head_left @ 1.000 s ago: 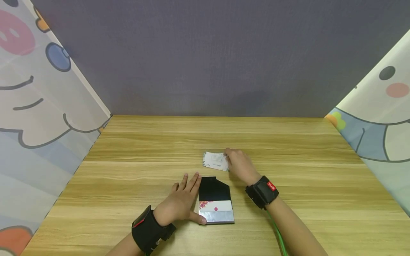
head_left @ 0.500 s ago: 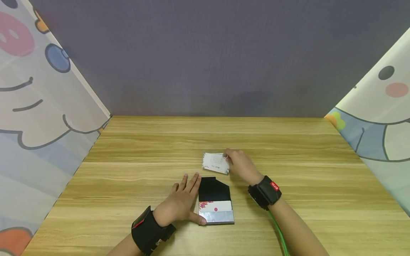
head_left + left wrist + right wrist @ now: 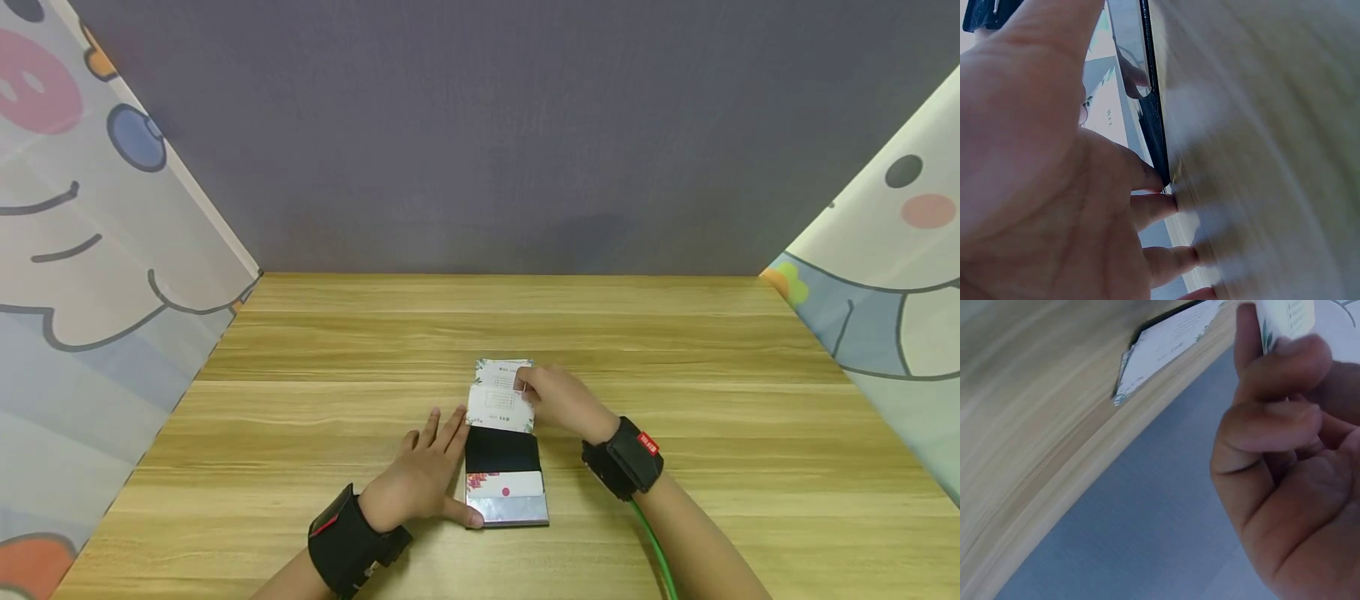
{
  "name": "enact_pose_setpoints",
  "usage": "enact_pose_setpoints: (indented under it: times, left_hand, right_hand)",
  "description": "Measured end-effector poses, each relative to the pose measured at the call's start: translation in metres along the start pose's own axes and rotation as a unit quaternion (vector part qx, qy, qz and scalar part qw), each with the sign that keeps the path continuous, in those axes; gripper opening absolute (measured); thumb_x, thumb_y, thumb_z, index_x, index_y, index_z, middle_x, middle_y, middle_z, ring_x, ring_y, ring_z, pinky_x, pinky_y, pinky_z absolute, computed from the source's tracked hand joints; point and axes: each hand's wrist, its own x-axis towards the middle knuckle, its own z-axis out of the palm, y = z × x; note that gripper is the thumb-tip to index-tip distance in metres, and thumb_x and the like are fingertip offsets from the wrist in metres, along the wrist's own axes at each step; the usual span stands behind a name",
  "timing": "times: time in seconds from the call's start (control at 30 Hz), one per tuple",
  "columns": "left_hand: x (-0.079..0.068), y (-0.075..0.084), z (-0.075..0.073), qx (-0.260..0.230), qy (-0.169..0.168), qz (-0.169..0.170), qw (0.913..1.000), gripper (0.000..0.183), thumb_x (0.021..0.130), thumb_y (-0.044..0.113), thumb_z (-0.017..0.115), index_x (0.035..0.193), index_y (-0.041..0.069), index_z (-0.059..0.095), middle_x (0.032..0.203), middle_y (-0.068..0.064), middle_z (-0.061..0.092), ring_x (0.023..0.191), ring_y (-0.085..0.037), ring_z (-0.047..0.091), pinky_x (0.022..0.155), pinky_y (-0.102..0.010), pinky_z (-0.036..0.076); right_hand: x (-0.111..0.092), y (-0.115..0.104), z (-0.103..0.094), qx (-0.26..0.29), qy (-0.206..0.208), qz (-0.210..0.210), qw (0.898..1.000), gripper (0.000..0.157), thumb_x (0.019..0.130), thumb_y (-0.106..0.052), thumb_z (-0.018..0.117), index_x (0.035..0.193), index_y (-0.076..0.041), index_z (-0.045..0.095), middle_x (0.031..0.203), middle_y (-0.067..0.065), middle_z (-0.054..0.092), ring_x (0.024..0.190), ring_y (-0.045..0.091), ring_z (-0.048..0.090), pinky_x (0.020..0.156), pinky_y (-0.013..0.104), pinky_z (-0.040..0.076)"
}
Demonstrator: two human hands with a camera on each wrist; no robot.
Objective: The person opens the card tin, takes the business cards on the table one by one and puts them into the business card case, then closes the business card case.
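My right hand (image 3: 566, 402) pinches a white printed card (image 3: 501, 410) by its right edge, with the fingers curled. The held card hovers over the top of an opened card case (image 3: 502, 452), overlapping its black flap. In the case's silver pocket a white card with pink print (image 3: 517, 483) shows its upper part. My left hand (image 3: 420, 477) lies spread beside the case, its thumb on the lower left corner and fingertips near the flap's left edge. In the left wrist view, the straight fingers (image 3: 1154, 209) reach along the case's black side.
Behind the held card, more white cards (image 3: 491, 369) lie on the wooden table (image 3: 337, 350), slightly fanned in the right wrist view. A grey panel (image 3: 480, 150) rises at the table's far edge. Cartoon-printed sheets (image 3: 90, 250) flank both sides.
My right hand has drawn one card off the loose cards and brought it toward me, over the case's flap. My left hand and the case stay in place.
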Motion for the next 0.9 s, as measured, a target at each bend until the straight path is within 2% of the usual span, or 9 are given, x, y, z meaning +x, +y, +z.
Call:
enact_pose_setpoints:
  times: [0.17, 0.37, 0.6, 0.9]
  left_hand:
    - [-0.001, 0.000, 0.000, 0.003, 0.001, 0.002, 1.0000, 0.121, 0.057, 0.071, 0.063, 0.142, -0.002, 0.019, 0.153, -0.019, 0.010, 0.133, -0.046, 0.008, 0.100, -0.063, 0.026]
    - [-0.002, 0.001, -0.001, 0.003, 0.006, 0.003, 1.0000, 0.122, 0.057, 0.070, 0.064, 0.143, -0.002, 0.018, 0.153, -0.019, 0.012, 0.133, -0.046, 0.009, 0.099, -0.063, 0.026]
    - [-0.002, 0.001, -0.001, 0.002, 0.008, 0.004, 1.0000, 0.122, 0.057, 0.070, 0.064, 0.143, -0.003, 0.017, 0.152, -0.020, 0.013, 0.133, -0.047, 0.010, 0.099, -0.063, 0.027]
    - [-0.002, 0.001, -0.002, -0.002, 0.009, 0.004, 0.9999, 0.123, 0.057, 0.069, 0.066, 0.143, -0.003, 0.016, 0.152, -0.020, 0.013, 0.133, -0.046, 0.010, 0.099, -0.063, 0.027]
  right_hand:
    - [-0.002, -0.002, -0.001, 0.007, -0.010, 0.001, 1.000, 0.013, 0.077, 0.009, 0.058, 0.080, -0.003, 0.061, 0.067, 0.004, 0.056, 0.057, 0.013, 0.043, 0.053, 0.027, 0.037]
    - [-0.004, -0.003, -0.005, 0.010, -0.027, 0.005, 1.000, 0.013, 0.079, 0.009, 0.056, 0.080, -0.003, 0.061, 0.068, 0.005, 0.057, 0.057, 0.013, 0.044, 0.052, 0.027, 0.039]
    - [-0.007, -0.003, -0.008, 0.016, -0.066, -0.008, 0.998, 0.014, 0.080, 0.008, 0.056, 0.079, -0.005, 0.061, 0.069, 0.003, 0.056, 0.061, 0.013, 0.045, 0.056, 0.029, 0.042]
    - [-0.011, -0.007, -0.011, 0.060, -0.129, -0.028, 0.989, 0.019, 0.081, 0.010, 0.052, 0.077, -0.007, 0.060, 0.068, 0.002, 0.057, 0.058, 0.011, 0.043, 0.054, 0.027, 0.040]
